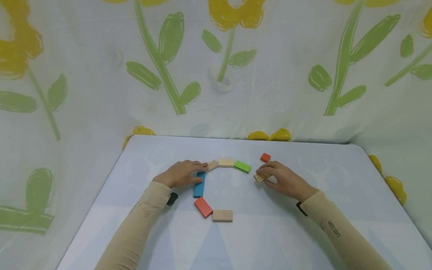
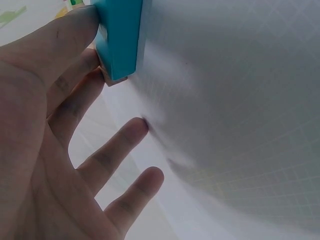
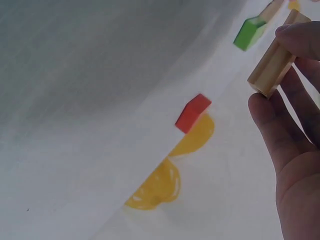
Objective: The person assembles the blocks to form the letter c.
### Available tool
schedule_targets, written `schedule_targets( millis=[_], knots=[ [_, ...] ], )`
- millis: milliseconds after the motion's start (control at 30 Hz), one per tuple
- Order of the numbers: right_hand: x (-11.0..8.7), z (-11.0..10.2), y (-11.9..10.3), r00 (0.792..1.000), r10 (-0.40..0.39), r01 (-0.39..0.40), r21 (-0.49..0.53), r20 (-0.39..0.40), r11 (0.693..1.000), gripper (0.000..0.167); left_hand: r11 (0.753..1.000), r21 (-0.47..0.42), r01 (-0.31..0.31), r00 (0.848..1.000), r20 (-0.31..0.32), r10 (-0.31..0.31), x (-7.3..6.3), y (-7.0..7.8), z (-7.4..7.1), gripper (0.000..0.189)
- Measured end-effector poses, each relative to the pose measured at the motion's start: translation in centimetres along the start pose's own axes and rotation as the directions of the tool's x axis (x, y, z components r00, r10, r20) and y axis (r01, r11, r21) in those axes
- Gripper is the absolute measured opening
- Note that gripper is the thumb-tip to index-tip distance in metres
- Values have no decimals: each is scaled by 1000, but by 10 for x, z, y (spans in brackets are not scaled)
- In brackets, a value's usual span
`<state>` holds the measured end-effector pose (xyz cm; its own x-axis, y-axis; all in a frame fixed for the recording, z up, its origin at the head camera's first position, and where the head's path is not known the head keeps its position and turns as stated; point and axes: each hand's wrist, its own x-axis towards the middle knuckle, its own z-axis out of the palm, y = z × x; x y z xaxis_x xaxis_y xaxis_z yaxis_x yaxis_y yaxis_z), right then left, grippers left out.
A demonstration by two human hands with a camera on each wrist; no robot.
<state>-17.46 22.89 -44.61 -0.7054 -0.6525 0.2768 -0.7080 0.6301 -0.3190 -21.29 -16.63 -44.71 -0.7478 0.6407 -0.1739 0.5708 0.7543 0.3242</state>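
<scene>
In the head view, several flat blocks form a curved row on the table. My left hand (image 1: 183,174) is at the row's left side, its thumb touching a blue block (image 1: 199,189). Its fingertips reach the far end of that block, beside a pale wooden block (image 1: 212,165). The left wrist view shows the thumb along the blue block (image 2: 120,40), with two other fingers stretched apart. My right hand (image 1: 286,179) pinches a grooved wooden block (image 1: 261,177) between thumb and fingers. The right wrist view shows this wooden block (image 3: 275,65) tilted, above the table.
Along the row's far side lie a striped wooden block (image 1: 226,163) and a green block (image 1: 242,167). Nearer are a red block (image 1: 203,208) and a plain wooden block (image 1: 222,216). A small red block (image 1: 265,157) sits apart, beyond my right hand. Flowered cloth (image 1: 271,79) hangs behind the table.
</scene>
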Motion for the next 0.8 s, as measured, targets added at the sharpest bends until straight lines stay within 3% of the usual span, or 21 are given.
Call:
schedule_targets(
  millis=[800],
  knots=[
    [-8, 26, -46, 977, -213, 209, 78, 35, 975, 42, 1000, -9, -3, 1000, 7, 3, -2, 3, -5, 55]
  ],
)
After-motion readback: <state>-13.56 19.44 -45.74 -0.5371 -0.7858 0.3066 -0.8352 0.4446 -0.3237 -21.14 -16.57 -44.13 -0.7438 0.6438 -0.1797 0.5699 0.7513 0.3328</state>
